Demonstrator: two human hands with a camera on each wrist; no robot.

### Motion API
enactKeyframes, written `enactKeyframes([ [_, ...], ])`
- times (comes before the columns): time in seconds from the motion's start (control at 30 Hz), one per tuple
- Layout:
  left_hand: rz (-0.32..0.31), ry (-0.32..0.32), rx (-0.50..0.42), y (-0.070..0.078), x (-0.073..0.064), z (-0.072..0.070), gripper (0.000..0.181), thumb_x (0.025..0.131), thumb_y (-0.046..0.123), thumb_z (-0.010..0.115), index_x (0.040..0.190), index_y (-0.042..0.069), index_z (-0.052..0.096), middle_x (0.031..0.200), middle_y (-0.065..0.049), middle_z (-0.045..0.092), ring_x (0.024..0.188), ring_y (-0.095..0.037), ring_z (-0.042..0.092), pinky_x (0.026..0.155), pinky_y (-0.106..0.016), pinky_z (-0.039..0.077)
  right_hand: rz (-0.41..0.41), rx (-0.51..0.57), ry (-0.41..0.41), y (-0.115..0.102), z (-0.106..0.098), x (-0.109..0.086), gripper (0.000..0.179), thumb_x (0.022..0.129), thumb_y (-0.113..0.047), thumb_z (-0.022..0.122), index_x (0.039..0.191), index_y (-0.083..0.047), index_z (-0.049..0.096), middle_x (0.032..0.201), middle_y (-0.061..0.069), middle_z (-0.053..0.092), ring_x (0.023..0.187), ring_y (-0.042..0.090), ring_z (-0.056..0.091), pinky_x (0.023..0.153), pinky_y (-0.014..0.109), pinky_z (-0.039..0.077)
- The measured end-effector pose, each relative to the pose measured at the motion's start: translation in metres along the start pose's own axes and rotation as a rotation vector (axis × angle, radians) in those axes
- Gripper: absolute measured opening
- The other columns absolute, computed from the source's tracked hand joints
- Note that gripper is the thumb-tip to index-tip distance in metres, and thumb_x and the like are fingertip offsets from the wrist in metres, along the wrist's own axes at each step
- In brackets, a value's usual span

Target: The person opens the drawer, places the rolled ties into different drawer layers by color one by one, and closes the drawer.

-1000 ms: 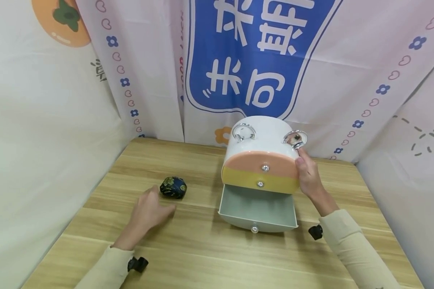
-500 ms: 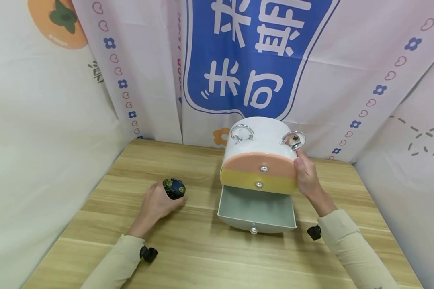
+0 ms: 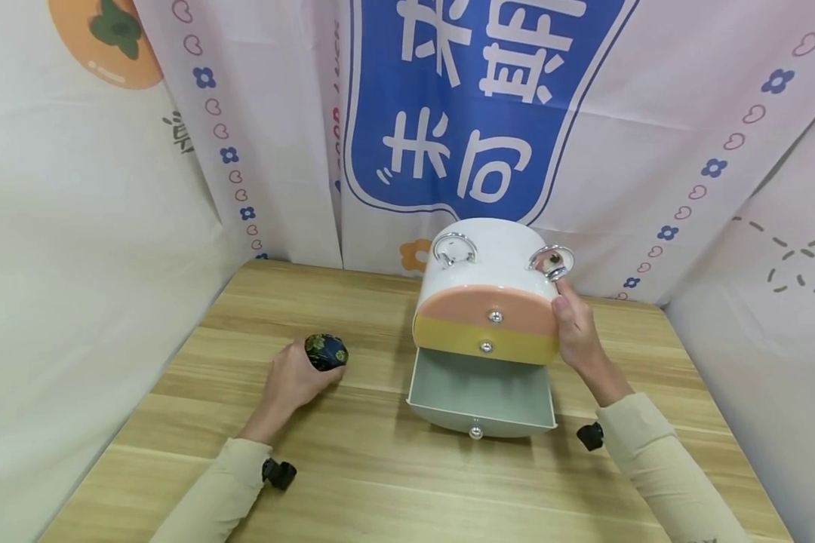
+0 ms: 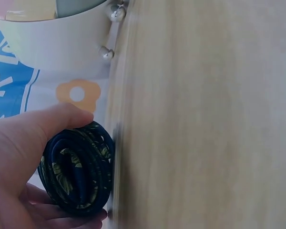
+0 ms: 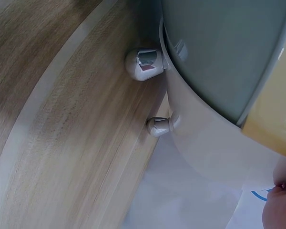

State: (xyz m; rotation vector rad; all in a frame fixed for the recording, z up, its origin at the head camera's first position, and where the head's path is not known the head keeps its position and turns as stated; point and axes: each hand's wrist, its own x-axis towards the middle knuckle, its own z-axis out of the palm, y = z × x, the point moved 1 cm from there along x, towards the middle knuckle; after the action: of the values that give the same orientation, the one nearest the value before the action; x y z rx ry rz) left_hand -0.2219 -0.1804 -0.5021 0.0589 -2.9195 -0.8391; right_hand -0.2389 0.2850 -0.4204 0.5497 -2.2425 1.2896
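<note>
My left hand point(image 3: 295, 381) grips a rolled-up necktie point(image 3: 327, 352), dark blue with a yellow-green floral pattern. In the left wrist view, the thumb lies on one side of the necktie point(image 4: 76, 174) and the fingers curl round the other, while its edge is against or very near the wooden table. To the right stands a small rounded drawer cabinet point(image 3: 496, 253) with a white shell and orange, yellow and grey-green drawers. The bottom drawer point(image 3: 482, 388) is pulled out with nothing in it. My right hand point(image 3: 580, 332) holds the cabinet's right side; its far fingers are hidden.
Two silver rings point(image 3: 455, 249) stand on the cabinet's top. Round silver knobs point(image 3: 476, 432) sit on the drawer fronts, and silver feet point(image 5: 145, 64) support the shell. Behind the wooden table point(image 3: 380, 483) hangs a printed cloth point(image 3: 394, 234); white cloth walls flank both sides.
My left hand has moved right and forward to the necktie and closed round it. The right hand keeps its hold on the cabinet, and the drawer stays out.
</note>
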Motion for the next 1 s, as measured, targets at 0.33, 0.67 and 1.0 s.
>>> enactKeyframes([
  [0.33,0.016,-0.046,0.021,0.007,-0.004,-0.007,0.092,0.067,0.055,0.079,0.134,0.000,0.048,0.117,-0.024,0.064,0.104,-0.041,0.063,0.082,-0.053,0.053,0.006,0.002,0.008,0.001,0.001,-0.002,0.049,0.102,-0.021,0.028,0.147,-0.005,0.037,0.113,0.025,0.057,0.094,0.003,0.051,0.093,0.008,0.038],
  [0.67,0.083,-0.042,0.012,0.034,-0.014,-0.026,0.084,0.064,0.059,0.078,0.125,0.005,0.054,0.107,-0.017,0.068,0.096,-0.033,0.066,0.076,-0.046,0.055,-0.041,0.012,0.005,0.003,0.003,0.000,0.048,0.102,-0.022,0.027,0.145,-0.005,0.040,0.097,0.015,0.054,0.082,0.004,0.051,0.083,0.013,0.042],
  [1.0,0.245,-0.027,-0.010,0.081,-0.032,-0.048,0.077,0.062,0.054,0.083,0.120,0.008,0.059,0.102,-0.011,0.070,0.094,-0.029,0.068,0.077,-0.043,0.057,-0.036,0.022,0.017,0.004,0.004,-0.001,0.050,0.102,-0.023,0.026,0.147,-0.004,0.038,0.104,0.026,0.055,0.088,0.002,0.051,0.089,0.010,0.040],
])
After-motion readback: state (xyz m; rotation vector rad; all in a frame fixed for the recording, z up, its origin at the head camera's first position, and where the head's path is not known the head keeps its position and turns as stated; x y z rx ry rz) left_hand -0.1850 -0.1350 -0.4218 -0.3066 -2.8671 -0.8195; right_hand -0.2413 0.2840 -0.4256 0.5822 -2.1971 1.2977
